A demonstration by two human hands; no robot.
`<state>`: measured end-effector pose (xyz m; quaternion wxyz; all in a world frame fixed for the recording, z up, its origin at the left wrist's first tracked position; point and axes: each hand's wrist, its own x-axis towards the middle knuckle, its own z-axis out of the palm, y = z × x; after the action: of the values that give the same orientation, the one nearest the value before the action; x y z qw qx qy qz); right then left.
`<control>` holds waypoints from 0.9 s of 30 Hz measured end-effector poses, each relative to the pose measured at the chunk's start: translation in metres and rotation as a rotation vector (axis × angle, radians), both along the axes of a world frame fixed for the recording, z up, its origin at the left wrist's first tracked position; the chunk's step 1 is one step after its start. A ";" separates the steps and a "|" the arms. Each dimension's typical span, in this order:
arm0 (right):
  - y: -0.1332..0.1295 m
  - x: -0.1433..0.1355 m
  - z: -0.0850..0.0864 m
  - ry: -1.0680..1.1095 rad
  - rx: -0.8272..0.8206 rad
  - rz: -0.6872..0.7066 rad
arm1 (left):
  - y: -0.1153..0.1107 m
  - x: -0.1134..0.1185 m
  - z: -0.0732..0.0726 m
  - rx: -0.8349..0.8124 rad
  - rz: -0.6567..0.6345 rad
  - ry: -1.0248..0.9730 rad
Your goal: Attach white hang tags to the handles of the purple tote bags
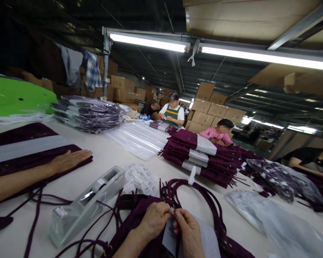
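Both my hands meet over a dark purple fabric garment (137,218) at the table's near edge. My left hand (156,218) pinches at the top of a pale hang tag (169,238), its fingertips close together. Beside it, my right hand (187,229) pinches the same spot from the right, thumb against forefinger. A small white bit shows between the fingertips; its exact shape is hidden. Under my right hand lies a whitish sheet (208,234). Looped purple cords (204,193), gathered by a white clip or tie (192,176), curve around behind my hands.
Left of my hands stands a clear tape dispenser (83,208), with a heap of white labels (141,179) behind. A co-worker's hand (70,161) presses a folded purple garment (24,132). Garment stacks (204,154) and plastic bags (274,218) lie beyond; several people work farther back.
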<state>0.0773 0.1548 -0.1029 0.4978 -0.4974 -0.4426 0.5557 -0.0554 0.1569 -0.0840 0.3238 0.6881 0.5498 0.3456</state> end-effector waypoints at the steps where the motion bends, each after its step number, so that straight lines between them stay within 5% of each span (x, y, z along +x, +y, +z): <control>1: 0.001 0.000 -0.001 -0.015 0.006 -0.001 | 0.000 0.001 0.000 -0.003 0.006 0.000; 17: 0.005 -0.007 -0.007 -0.104 0.044 -0.116 | -0.002 0.014 -0.004 -0.050 0.142 0.079; 27: 0.005 -0.006 -0.005 -0.149 0.029 -0.042 | -0.002 0.015 -0.007 -0.069 0.141 0.064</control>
<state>0.0715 0.1597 -0.1074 0.4822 -0.5393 -0.4757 0.5003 -0.0409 0.1553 -0.0910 0.3043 0.6469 0.6185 0.3261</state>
